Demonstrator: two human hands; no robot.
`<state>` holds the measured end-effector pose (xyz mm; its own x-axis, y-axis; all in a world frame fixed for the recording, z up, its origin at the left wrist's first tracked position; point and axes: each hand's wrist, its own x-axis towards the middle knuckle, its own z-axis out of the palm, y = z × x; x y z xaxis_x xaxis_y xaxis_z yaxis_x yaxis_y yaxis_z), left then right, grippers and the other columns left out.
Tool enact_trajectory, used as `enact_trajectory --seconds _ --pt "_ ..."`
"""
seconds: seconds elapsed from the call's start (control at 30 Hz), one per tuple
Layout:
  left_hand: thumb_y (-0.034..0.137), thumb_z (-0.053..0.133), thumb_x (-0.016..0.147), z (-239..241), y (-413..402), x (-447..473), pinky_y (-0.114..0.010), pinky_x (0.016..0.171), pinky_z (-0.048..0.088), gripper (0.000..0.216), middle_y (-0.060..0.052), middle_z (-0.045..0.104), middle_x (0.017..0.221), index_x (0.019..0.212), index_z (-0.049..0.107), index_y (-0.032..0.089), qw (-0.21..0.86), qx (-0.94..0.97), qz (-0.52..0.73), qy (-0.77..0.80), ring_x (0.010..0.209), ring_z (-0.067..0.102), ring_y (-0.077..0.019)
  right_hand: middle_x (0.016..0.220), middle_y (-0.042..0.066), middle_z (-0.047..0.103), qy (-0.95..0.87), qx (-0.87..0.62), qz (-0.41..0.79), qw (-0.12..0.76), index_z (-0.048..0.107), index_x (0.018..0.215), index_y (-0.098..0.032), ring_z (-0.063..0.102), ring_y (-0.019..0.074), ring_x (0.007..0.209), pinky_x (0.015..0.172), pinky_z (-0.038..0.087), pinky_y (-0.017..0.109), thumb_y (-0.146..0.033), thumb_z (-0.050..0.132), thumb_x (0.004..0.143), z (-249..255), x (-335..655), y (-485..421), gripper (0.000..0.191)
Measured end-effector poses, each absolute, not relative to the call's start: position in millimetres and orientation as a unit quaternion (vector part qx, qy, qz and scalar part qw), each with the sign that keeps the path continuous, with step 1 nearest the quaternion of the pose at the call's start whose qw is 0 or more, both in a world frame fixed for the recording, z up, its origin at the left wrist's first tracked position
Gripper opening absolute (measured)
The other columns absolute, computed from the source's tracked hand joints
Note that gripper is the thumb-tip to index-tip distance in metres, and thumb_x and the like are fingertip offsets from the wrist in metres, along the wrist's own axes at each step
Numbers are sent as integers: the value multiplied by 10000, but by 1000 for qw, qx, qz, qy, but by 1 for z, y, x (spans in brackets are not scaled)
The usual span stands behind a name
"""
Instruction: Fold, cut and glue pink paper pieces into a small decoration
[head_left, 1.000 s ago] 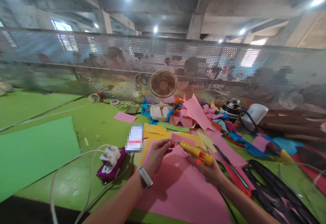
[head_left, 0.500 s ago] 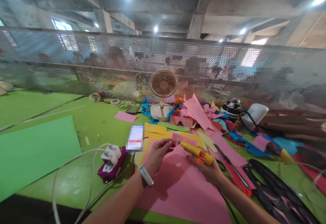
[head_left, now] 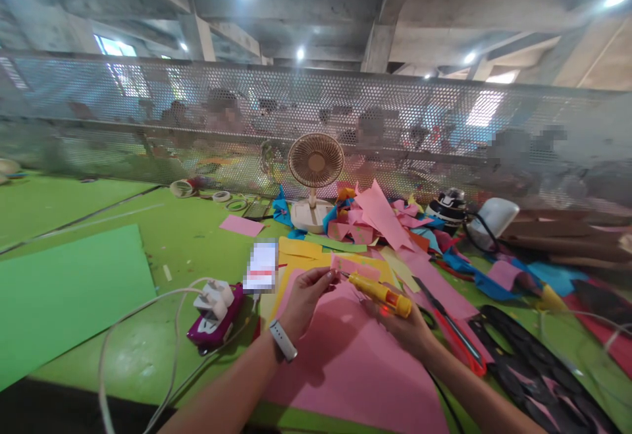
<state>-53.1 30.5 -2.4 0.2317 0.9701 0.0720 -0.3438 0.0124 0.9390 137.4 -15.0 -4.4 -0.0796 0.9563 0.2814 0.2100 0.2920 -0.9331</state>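
Observation:
In my right hand (head_left: 402,325) is a yellow hot glue gun (head_left: 378,292), its red light glowing and its thin metal nozzle pointing left. The nozzle tip meets the fingertips of my left hand (head_left: 310,294), which are pinched together; whatever lies between them is too small to make out. A white watch band (head_left: 283,340) circles my left wrist. Both hands are over a large pink sheet (head_left: 360,375). Just behind the fingertips lies a small pink strip (head_left: 355,267) with green marks, on top of yellow sheets (head_left: 301,269).
A phone (head_left: 261,266) and a purple power strip (head_left: 212,335) with white plugs lie left of my hands. Behind stand a small fan (head_left: 316,161) and heaped paper scraps (head_left: 363,213). At right are a cutter knife (head_left: 449,322) and a black holed tray (head_left: 538,375). Green sheet (head_left: 79,302) at far left.
The view has shifted very slightly. Both hands and the glue gun keep almost the same pose, with the nozzle at the left fingertips.

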Motion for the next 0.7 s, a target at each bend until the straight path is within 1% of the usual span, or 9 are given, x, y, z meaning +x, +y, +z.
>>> enact_trajectory --seconds 0.2,0.37,0.7 --pt "354 673 738 -3 30 -52 -258 710 435 228 -82 673 836 830 712 149 615 477 532 333 771 572 -160 937 44 690 -632 -468 377 490 650 1041 -239 627 222 831 736 524 328 -380 634 752 -6 138 -15 322" --pt "359 680 729 -3 31 -53 -270 725 435 228 -68 683 832 837 716 161 611 482 531 335 772 577 -164 955 56 688 -628 -473 375 491 649 1043 -212 629 225 835 745 525 331 -381 642 747 -6 138 -16 340" --pt "363 676 731 2 29 -54 -275 735 436 235 -71 683 825 832 720 155 594 507 527 335 770 570 -172 1044 64 664 -621 -448 403 500 633 1056 -214 617 236 941 831 506 359 -339 645 760 -8 139 -16 322"
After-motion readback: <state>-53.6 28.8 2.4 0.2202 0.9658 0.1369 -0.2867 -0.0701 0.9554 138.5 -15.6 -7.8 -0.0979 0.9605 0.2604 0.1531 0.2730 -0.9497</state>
